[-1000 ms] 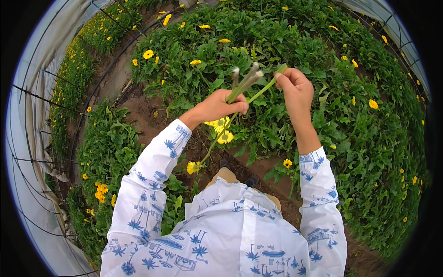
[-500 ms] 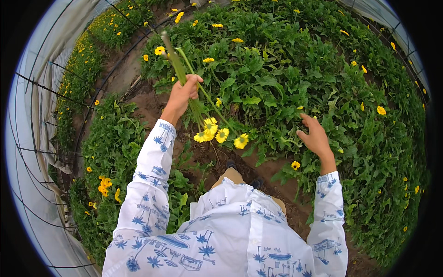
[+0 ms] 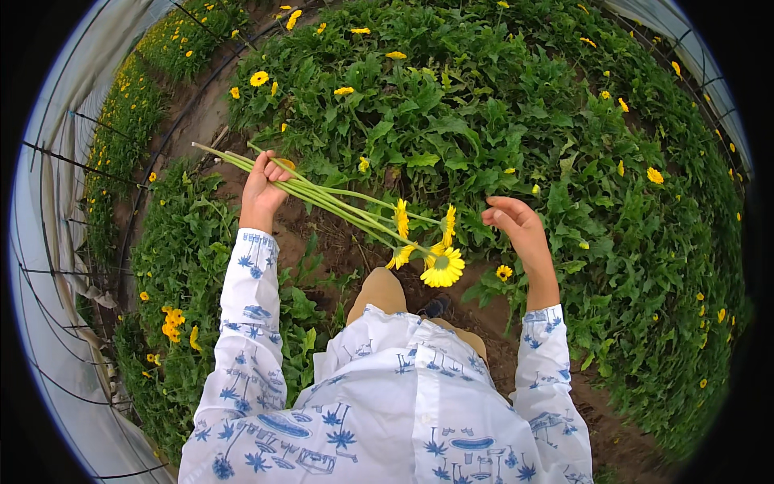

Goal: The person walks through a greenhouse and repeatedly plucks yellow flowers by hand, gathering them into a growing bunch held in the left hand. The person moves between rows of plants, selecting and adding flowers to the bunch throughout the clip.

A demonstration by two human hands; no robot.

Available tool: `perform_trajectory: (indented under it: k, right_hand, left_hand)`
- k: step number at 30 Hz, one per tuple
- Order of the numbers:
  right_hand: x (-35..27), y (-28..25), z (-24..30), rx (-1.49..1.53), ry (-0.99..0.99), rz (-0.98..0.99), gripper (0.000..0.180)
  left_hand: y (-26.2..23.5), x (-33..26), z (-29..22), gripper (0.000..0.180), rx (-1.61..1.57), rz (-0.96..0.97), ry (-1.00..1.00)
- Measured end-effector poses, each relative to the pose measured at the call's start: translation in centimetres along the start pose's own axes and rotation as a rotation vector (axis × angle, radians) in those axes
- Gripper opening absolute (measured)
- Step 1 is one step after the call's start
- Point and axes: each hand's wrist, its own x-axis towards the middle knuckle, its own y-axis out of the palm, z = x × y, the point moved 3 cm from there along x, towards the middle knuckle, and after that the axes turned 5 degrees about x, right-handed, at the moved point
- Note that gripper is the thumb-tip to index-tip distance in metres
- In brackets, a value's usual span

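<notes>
Two white sleeves (image 3: 246, 339), printed with blue palm trees, reach forward from my matching shirt (image 3: 363, 395) toward the bunch of yellow flowers (image 3: 302, 189). My left hand (image 3: 264, 185) is clenched around the green stems, near their cut ends, and the bunch slants in front of my body with its yellow flower heads (image 3: 442, 268) lower and to the right. I'd put it at about four blooms, though they overlap too much for me to be certain. My right hand (image 3: 516, 230) is released, fingers loosely curled, just to the right of the bunch's heads and apart from them. Below the bunch are the knee of my tan trousers (image 3: 379, 292) and a dark shoe (image 3: 438, 306) on brown soil (image 3: 326, 262). Right of the bunch, low among leaves, a dark-centred flower (image 3: 504, 272) stands open. A broad bed of leafy plants (image 3: 476, 121) spreads beyond the bunch, dotted with yellow blooms. To the bunch's left, past a cluster of orange-yellow flowers (image 3: 172, 324) in another leafy row (image 3: 177, 242), rises a pale plastic-film wall (image 3: 56, 202).
</notes>
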Motion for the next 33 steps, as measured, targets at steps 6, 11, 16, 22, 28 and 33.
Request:
perform_trajectory:
  k: [6, 11, 16, 22, 28, 33]
  right_hand:
    - [0.5, 2.9, 1.1, 0.017, -0.014, 0.083, 0.025]
    - [2.4, 5.4, 0.5, -0.057, 0.02, 0.126, 0.025]
    - [5.2, 8.3, -0.1, -0.071, 0.055, 0.135, 0.025]
    - [10.4, 12.5, -0.9, -0.114, 0.085, 0.094, 0.026]
    - [17.8, 19.2, -3.1, -0.183, 0.126, -0.017, 0.024]
    - [24.6, 28.0, -8.0, -0.336, 0.179, 0.012, 0.025]
  left_hand:
    - [-2.9, 0.0, 0.7, 0.038, -0.07, -0.198, -0.036]
    - [-5.0, -0.2, 0.0, 0.022, -0.068, -0.459, 0.062]
    - [-8.5, 1.2, -2.9, 0.023, -0.123, -0.575, 0.087]
    - [-12.5, 5.4, -7.5, 0.025, -0.239, -0.654, 0.117]
    - [-18.6, 13.7, -12.8, 0.025, -0.235, -0.67, 0.048]
    - [-22.3, 19.4, -18.4, 0.022, -0.117, -0.556, 0.052]
